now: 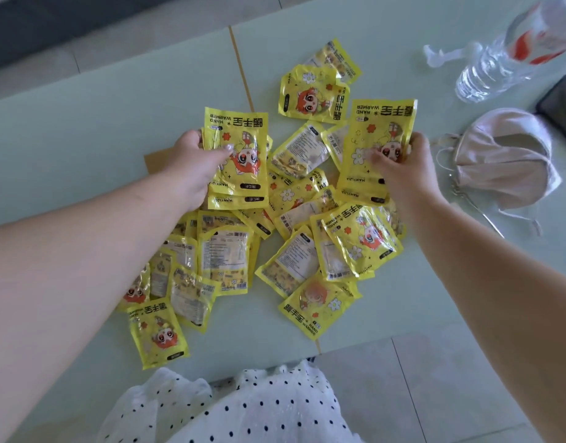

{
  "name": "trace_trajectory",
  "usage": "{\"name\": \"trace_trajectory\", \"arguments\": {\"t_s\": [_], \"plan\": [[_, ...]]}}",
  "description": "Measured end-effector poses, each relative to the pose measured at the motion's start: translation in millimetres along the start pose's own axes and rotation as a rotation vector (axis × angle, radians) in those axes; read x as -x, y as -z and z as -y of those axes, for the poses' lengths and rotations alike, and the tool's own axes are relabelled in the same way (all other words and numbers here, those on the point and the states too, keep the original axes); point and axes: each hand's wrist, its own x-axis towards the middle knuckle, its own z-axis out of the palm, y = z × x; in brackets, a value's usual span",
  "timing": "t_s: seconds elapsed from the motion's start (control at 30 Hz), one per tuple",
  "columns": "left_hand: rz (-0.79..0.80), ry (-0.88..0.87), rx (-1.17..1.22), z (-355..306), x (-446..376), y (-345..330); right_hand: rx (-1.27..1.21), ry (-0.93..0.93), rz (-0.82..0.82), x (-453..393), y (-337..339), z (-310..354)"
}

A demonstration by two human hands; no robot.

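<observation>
Several yellow hand-warmer packets (294,238) lie scattered in a loose pile on a pale green table (83,129). Some show the cartoon front, others the printed back. My left hand (192,167) grips a small stack of packets (240,135) above the pile's left side, thumb across the front one. On the right, my right hand (403,171) holds a single packet (377,132) front-up, fingers curled round its right edge and thumb on its face. Both held packets sit just above the pile.
A clear water bottle (498,62) with a red-and-white label lies at the back right, with a clear plastic piece (447,54) beside it. A pale pink face mask (505,161) and a dark phone (559,107) lie at the right. A brown seam (240,65) crosses the table.
</observation>
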Motion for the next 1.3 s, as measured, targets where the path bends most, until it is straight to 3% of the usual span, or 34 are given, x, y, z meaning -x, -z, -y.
{"name": "trace_trajectory", "arguments": {"t_s": [0.1, 0.23, 0.4, 0.6, 0.83, 1.3], "plan": [[0.057, 0.024, 0.058, -1, 26, 1, -0.281, -0.153, 0.047, 27, 9, -11], [0.225, 0.026, 0.07, -7, 75, -12, -0.471, -0.257, 0.072, 69, 31, -32], [0.4, -0.05, -0.108, 2, 133, -54, -0.677, -0.341, 0.032, 132, 71, -74], [0.622, -0.099, -0.303, 24, 205, -105, -0.905, -0.319, -0.172, 218, 109, -141], [0.972, -0.095, -0.532, 84, 292, -154, -1.102, -0.274, -0.525, 353, 133, -226], [1.325, -0.17, -1.096, 315, 515, -179, -1.526, -0.398, -1.205, 654, 76, -415]]}}
